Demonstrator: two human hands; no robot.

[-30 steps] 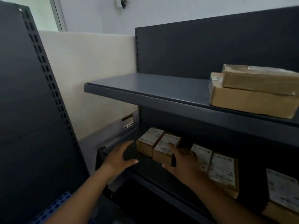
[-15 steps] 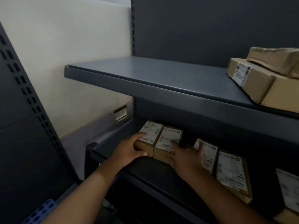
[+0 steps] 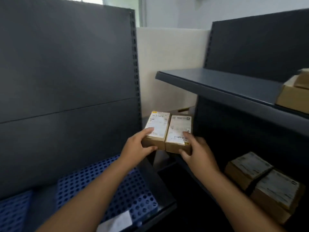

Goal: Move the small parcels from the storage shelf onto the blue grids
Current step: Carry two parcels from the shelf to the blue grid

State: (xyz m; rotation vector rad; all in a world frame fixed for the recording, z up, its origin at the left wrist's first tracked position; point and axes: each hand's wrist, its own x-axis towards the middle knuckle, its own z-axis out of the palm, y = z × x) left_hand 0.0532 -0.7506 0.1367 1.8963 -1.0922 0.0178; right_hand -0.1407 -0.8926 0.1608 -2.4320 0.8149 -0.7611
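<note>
Two small brown parcels with white labels are held side by side in the air, off the shelf. My left hand (image 3: 136,146) grips the left parcel (image 3: 157,126) and my right hand (image 3: 196,151) grips the right parcel (image 3: 179,129). They hang above the gap between the two shelf units. A blue perforated grid (image 3: 130,190) lies on the low shelf at the lower left, below my left forearm. Two more small parcels (image 3: 249,166) (image 3: 277,190) remain on the lower storage shelf at the right.
A dark upright back panel (image 3: 66,81) stands left, close behind the grid. The upper dark shelf (image 3: 225,84) juts out at right with large brown boxes (image 3: 294,94) on it. A second blue grid (image 3: 13,211) and a white slip (image 3: 117,223) lie at the bottom.
Both hands closed on the two leftmost parcels, lifted them off the lower shelf and carried them left. The view swung left, revealing the blue grids.
</note>
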